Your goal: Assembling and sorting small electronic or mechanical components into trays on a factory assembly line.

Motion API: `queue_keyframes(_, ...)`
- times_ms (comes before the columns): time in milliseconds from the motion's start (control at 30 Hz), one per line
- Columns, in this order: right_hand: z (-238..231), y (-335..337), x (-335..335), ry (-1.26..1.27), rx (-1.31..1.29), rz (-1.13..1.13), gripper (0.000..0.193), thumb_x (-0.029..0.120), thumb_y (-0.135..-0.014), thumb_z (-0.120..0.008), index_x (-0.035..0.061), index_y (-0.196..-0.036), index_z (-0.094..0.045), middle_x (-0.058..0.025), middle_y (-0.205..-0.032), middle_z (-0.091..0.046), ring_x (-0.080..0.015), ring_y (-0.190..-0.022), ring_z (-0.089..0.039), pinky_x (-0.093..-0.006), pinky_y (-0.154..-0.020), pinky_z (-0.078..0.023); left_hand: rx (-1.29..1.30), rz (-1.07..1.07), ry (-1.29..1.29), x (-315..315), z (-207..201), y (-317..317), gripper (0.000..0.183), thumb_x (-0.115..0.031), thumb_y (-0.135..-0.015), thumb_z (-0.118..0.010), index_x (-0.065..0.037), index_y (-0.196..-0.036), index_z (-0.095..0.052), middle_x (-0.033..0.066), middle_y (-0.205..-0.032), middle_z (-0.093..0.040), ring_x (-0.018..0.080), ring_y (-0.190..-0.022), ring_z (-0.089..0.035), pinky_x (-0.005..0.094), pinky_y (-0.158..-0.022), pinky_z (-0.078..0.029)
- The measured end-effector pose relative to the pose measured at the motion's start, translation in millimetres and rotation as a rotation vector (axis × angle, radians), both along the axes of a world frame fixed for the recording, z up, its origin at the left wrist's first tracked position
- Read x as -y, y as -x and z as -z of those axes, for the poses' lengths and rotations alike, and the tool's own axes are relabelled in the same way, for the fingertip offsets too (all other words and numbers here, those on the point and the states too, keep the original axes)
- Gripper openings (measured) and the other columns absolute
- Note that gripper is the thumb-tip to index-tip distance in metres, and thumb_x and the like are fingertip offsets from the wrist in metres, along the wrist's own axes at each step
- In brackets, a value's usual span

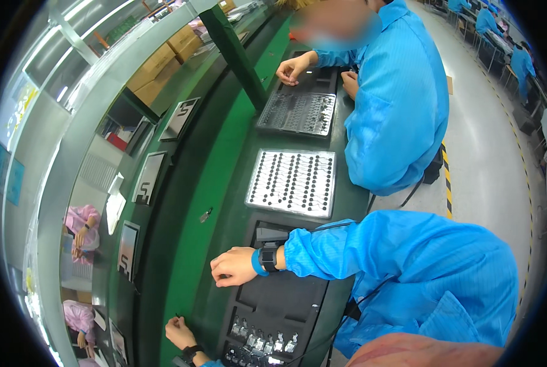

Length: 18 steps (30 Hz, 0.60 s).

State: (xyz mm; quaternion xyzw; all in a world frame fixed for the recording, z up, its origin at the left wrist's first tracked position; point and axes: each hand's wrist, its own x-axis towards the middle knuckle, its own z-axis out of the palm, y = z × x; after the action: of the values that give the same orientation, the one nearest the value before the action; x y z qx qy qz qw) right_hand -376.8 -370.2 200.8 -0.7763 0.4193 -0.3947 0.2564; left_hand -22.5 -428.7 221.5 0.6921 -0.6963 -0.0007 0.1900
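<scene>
My right hand (233,267) reaches over the near edge of the green belt, a blue band and a black device on its wrist. Its fingers are curled; whatever lies inside them, if anything, is hidden. Lower left, my left hand (179,333) is above the belt with fingertips pinched around a small dark thing too tiny to name. Under and beside my right wrist is a black tray (270,300) with recesses. Several small metallic parts (264,342) stand in its lower end. One small metallic part (206,215) lies alone on the green belt (191,244).
A white tray (291,183) with rows of black-ended parts stands beyond my right arm. Farther is a clear tray (298,114), where a co-worker in a blue coat (399,104) sits. Tilted panels (148,177) line the belt's far side. A green post (233,58) rises there.
</scene>
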Motion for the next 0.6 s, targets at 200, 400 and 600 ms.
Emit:
queue_keyframes(200, 1, -4, -1, 0.01, -0.029, -0.011, 0.023, 0.033, -0.093, -0.063, 0.0112, -0.091, -0.071, -0.0049, -0.099, -0.066, -0.0266, -0.09, -0.068, -0.0425, -0.077, -0.055, -0.713, 0.176, 0.103, -81, -41, 106, 0.017, -0.004, -0.097, -0.062, 0.007, -0.109, -0.064, 0.0112, -0.1, -0.066, 0.0156, -0.07, -0.065, 0.0271, -0.055, -0.049)
queue_keyframes(400, -2, -3, 2, -0.009, 0.025, 0.009, 0.026, 0.034, -0.092, -0.063, 0.0092, -0.09, -0.072, -0.0078, -0.097, -0.068, -0.0287, -0.092, -0.067, -0.0421, -0.077, -0.054, -0.637, 0.279, 0.168, -92, 30, 112, 0.025, -0.006, -0.098, -0.062, 0.009, -0.118, -0.063, 0.0085, -0.096, -0.066, 0.0093, -0.071, -0.057, 0.0245, -0.064, -0.048)
queue_keyframes(600, -3, -4, 2, 0.038, 0.115, -0.036, 0.022, 0.025, -0.093, -0.065, 0.0039, -0.09, -0.071, -0.0085, -0.093, -0.067, -0.0263, -0.088, -0.067, -0.0378, -0.078, -0.053, -0.907, 0.244, 0.03, -94, 19, 114, 0.031, -0.003, -0.096, -0.064, 0.007, -0.124, -0.059, 0.0029, -0.087, -0.06, 0.0076, -0.071, -0.054, 0.0224, -0.065, -0.046)
